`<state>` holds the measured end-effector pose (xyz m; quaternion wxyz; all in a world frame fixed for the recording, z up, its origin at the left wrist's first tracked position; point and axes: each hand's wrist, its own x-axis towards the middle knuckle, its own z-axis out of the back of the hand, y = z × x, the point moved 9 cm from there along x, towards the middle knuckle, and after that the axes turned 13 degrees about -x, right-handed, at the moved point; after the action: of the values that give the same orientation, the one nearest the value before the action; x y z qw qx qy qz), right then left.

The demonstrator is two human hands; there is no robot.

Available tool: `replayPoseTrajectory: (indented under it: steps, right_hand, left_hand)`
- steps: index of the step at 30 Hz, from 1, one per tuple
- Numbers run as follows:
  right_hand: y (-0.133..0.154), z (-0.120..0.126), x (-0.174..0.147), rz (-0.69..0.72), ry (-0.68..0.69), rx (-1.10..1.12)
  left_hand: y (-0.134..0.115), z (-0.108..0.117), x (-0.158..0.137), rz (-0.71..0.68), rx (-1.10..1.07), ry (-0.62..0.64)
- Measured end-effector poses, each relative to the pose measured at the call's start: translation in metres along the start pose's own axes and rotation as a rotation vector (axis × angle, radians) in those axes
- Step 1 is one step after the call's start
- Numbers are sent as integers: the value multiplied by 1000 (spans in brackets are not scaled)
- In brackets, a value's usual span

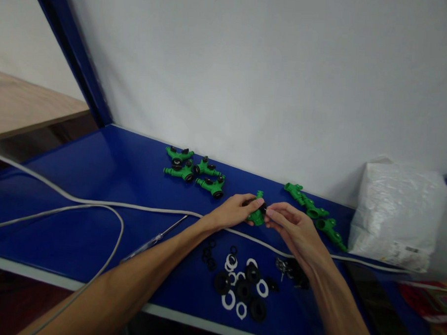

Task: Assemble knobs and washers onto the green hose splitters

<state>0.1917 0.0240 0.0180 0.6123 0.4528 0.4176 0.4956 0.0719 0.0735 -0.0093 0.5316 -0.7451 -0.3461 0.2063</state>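
Note:
My left hand (pixel 244 208) is closed around a green two-way hose splitter (pixel 256 218) with a black part on its side. My right hand (pixel 286 219) pinches something small and thin against that black part; its kind is too small to make out. Fingers hide much of the splitter. Nearer the front lie loose white rings (pixel 228 300) and black rings (pixel 258 309), in several sizes. Small dark and shiny metal pieces (pixel 284 266) sit by my right forearm.
Several green splitters with black levers (pixel 212 186) stand at back left. Green splitter bodies without levers (pixel 330 231) lie at right, beside a white plastic-wrapped package (pixel 397 214). A pale cable (pixel 133 204) crosses the blue table (pixel 78 181). A screwdriver (pixel 161 236) lies by my left forearm.

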Motion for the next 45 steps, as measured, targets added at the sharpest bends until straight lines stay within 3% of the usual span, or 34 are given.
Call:
replayPoseTrajectory:
  steps: [10,17,20,23,26,28,31,36,41,45]
  right_hand:
    - [6,-4,1,-10,11,-21]
    - [11,-4,0,19,8,-71]
    - [22,26,-16,57,-36,-273]
    - [26,82,-49,131,-195,-686]
    - [4,132,-90,106,-295,-1020]
    - [-18,150,-114,76,-310,-1173]
    - [-38,153,-137,112,-337,-1275]
    - [-52,144,-146,91,-316,-1276]
    - [-64,172,-165,-31,-292,-1170]
    - [-47,165,-164,-12,-252,-1079]
  left_hand:
    - [0,-2,0,-7,-8,22]
    - [-3,-4,-6,74,-41,11]
    - [-6,1,-7,115,-69,-62]
    - [-7,9,-8,143,-80,-142]
    - [-7,9,-8,153,-84,-138]
    - [-7,7,-8,159,-78,-135]
    - [-7,9,-10,163,-54,-162]
    - [-4,18,-8,174,-33,-195]
    - [-5,19,-10,220,-62,-186]
    - [-2,12,-10,261,-66,-92]
